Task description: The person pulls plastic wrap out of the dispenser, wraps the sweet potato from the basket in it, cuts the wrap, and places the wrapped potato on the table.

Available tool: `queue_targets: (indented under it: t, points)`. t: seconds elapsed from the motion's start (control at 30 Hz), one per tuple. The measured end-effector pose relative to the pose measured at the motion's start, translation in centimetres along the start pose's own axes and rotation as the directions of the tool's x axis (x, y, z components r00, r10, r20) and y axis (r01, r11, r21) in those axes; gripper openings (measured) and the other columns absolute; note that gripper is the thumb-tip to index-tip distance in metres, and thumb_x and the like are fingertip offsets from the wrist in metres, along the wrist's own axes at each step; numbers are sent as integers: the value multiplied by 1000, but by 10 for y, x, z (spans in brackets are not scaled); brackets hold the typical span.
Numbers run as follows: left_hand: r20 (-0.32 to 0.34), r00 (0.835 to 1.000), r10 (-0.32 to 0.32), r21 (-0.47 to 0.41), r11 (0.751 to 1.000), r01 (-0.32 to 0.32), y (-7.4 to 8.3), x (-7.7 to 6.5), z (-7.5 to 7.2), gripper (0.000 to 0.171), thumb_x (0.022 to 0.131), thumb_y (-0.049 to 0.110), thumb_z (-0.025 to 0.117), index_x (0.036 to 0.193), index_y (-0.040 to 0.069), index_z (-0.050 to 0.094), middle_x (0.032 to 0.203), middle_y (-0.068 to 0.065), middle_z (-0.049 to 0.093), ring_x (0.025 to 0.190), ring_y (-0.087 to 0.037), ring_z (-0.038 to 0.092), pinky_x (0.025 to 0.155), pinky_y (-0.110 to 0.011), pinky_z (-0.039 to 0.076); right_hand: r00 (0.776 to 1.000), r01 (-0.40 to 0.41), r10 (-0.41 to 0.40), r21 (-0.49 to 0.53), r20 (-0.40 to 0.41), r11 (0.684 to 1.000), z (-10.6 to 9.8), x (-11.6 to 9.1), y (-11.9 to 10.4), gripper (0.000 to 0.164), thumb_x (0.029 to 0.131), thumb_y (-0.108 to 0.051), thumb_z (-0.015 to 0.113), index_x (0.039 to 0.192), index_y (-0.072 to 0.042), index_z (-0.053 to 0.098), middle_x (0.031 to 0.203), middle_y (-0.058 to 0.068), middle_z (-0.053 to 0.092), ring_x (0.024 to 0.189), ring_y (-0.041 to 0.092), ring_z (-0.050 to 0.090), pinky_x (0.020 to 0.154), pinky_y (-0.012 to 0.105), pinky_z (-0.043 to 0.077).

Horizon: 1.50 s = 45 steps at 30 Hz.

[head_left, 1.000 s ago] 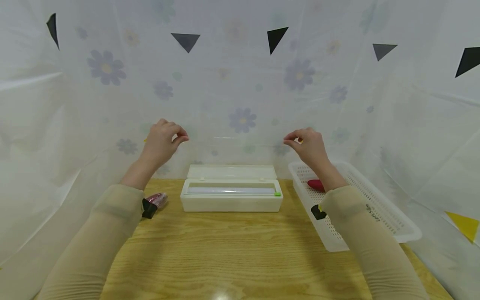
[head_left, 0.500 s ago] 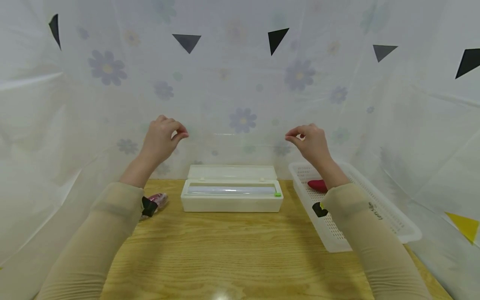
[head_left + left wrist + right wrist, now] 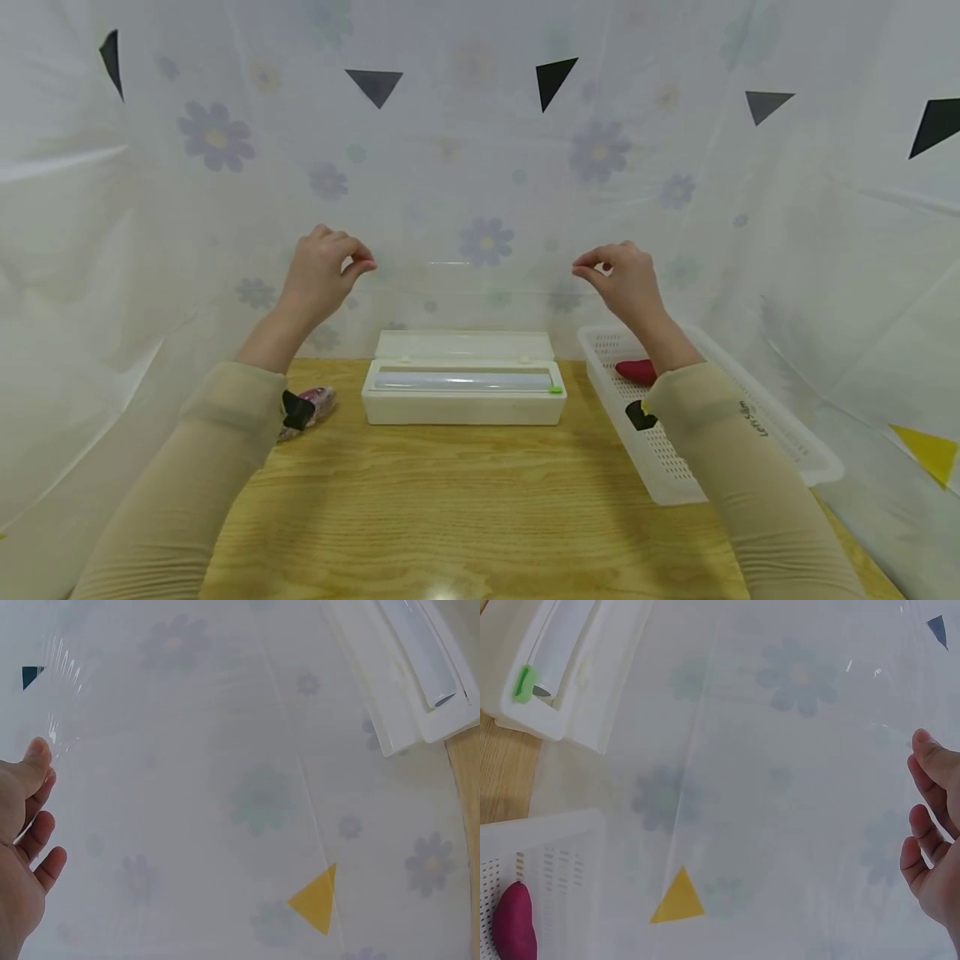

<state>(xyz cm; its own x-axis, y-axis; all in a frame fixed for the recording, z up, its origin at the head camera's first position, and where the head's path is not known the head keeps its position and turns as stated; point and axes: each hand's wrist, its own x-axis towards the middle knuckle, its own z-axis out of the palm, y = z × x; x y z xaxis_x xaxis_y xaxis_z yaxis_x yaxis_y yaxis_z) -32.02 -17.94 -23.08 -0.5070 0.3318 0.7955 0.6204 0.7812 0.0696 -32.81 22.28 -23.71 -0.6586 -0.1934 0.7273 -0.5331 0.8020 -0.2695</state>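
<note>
A clear sheet of plastic wrap [image 3: 64, 667] runs from one hand to the other above the dispenser; glints and fine wrinkles near the fingers reveal it. My left hand [image 3: 322, 262] pinches one corner between thumb and forefinger. At the opposite corner, my right hand [image 3: 622, 275] pinches the film in the same manner. Below and between them sits a white wrap dispenser [image 3: 463, 408], its lid [image 3: 465, 343] raised at the back. Inside lies the roll [image 3: 461, 381], and a green slider cutter [image 3: 555, 389] is at the right end of its track.
On the right, a white perforated basket [image 3: 813, 467] holds a magenta, elongated vegetable-like thing [image 3: 514, 922]. A reddish thing in clear film [image 3: 322, 402] lies at the left, partly behind the left wrist. Behind the wooden table [image 3: 450, 500] hangs a flowered white curtain [image 3: 480, 167].
Both hands have risen slightly, the right also drifting a little to the right, with the film still pinched between them. The dispenser, basket and wrapped thing stay where they were.
</note>
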Motion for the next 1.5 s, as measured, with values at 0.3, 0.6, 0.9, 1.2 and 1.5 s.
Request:
queue_targets:
  t: [0.3, 0.6, 0.9, 1.2, 1.5]
  points:
    - [-21, 1000, 14, 4, 1000, -14, 0, 4, -2, 13, 83, 14, 70, 84, 1, 69, 81, -15, 67, 80, -33, 51, 81, -50, 40, 1000, 13, -13, 6, -24, 1000, -5, 2, -1, 13, 84, -15, 72, 91, -5, 74, 88, 13, 71, 79, 29, 52, 76, 43, 39]
    - [-18, 1000, 9, 6, 1000, -9, 2, 6, -3, 12, 83, 13, 70, 84, 1, 69, 82, -16, 67, 80, -33, 50, 78, -49, 39, 1000, 5, -4, 8, -24, 1000, -6, 2, 1, 13, 84, -16, 72, 91, -6, 74, 88, 12, 71, 79, 26, 51, 75, 41, 39]
    - [-10, 1000, 0, -2, 1000, 0, 3, 6, -4, 11, 82, 12, 71, 85, 1, 70, 83, -15, 67, 80, -32, 49, 78, -48, 38, 1000, -6, 6, 16, -10, 1000, -8, 1, 0, 13, 84, -16, 71, 92, -5, 74, 87, 12, 71, 80, 27, 51, 74, 40, 38]
    - [-22, 1000, 19, 10, 1000, -19, 2, 8, -3, 11, 82, 12, 71, 84, 1, 69, 81, -15, 67, 78, -32, 49, 76, -48, 39, 1000, 11, -11, 3, -14, 1000, -10, 2, 1, 13, 84, -16, 72, 91, -5, 74, 87, 12, 71, 79, 26, 51, 75, 40, 38]
    - [-25, 1000, 20, 4, 1000, -19, 5, 8, -6, 11, 82, 11, 71, 84, 0, 69, 81, -16, 67, 78, -32, 49, 76, -48, 38, 1000, 21, -21, -2, -11, 1000, -11, 4, 1, 12, 83, -15, 72, 91, -5, 74, 87, 12, 71, 79, 26, 50, 74, 40, 38]
